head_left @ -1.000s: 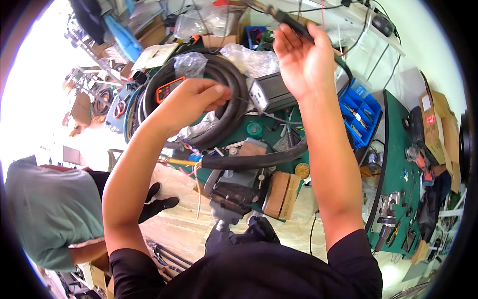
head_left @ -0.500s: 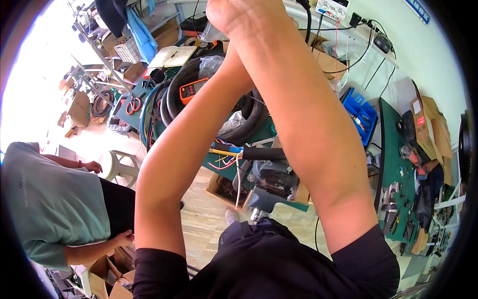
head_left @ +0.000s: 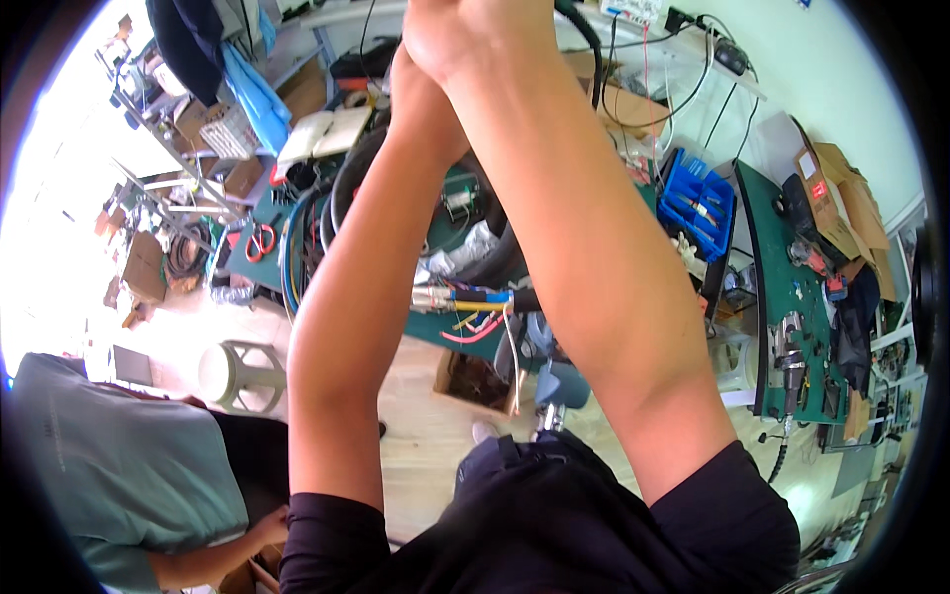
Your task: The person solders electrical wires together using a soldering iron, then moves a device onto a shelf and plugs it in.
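Note:
Both my forearms rise through the view and come together at the top edge, close to the camera. My right hand [head_left: 445,38] shows only its heel and wrist, crossing in front of my left hand [head_left: 414,84]. The fingers of both hands are cut off or hidden, so what they hold, if anything, does not show. Below and behind the wrists, on a green workbench [head_left: 421,327], lies a thick black cable [head_left: 524,299] with stripped coloured wires [head_left: 475,322]. A coil of black hose [head_left: 346,183] sits beyond it, partly covered by my arms.
Orange-handled scissors [head_left: 260,243] and an open notebook [head_left: 322,136] lie on the bench's left. A blue parts tray [head_left: 699,203] stands right. A second green bench [head_left: 782,267] carries tools and cardboard boxes. Another person [head_left: 134,460] stands at left by a stool [head_left: 242,376].
The view has shifted, so the benches and floor appear moved. My wrists sit a little higher and closer together. The orange multimeter seen before is now hidden. The other person appears lower.

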`<state>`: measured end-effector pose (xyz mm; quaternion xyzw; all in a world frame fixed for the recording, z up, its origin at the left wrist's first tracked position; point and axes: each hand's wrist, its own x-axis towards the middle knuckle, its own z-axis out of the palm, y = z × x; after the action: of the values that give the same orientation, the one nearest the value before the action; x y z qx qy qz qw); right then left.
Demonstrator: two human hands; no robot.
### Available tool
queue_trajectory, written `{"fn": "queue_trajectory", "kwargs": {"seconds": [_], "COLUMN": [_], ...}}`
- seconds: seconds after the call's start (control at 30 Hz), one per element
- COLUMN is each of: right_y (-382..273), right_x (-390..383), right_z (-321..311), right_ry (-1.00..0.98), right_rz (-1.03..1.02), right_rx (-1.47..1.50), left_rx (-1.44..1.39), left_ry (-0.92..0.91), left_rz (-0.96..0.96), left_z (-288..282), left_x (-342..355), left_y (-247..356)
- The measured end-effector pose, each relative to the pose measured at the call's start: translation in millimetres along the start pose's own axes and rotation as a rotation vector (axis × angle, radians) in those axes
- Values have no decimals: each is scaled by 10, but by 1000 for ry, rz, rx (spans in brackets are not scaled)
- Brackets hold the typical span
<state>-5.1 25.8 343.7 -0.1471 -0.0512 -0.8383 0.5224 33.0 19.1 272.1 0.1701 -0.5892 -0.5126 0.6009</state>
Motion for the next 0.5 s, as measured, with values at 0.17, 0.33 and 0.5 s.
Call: {"fn": "queue_trajectory", "kwargs": {"seconds": [0.17,0.33,0.5], "right_y": [49,-73,-83], "right_x": [-198,-213,-235], "right_z": [-35,-153,-383], "right_ry": [177,179,164], "right_rz": [-8,-37,7], "right_rx": [-62,-197,-207], "left_rx": [-877,-629,-354], "left_ry": [-209,-146,-198], "left_rz": [-300,-226,-313], "left_z": [-153,-119,-103], "left_x": [-76,35,182], "left_y": [208,211,282]}}
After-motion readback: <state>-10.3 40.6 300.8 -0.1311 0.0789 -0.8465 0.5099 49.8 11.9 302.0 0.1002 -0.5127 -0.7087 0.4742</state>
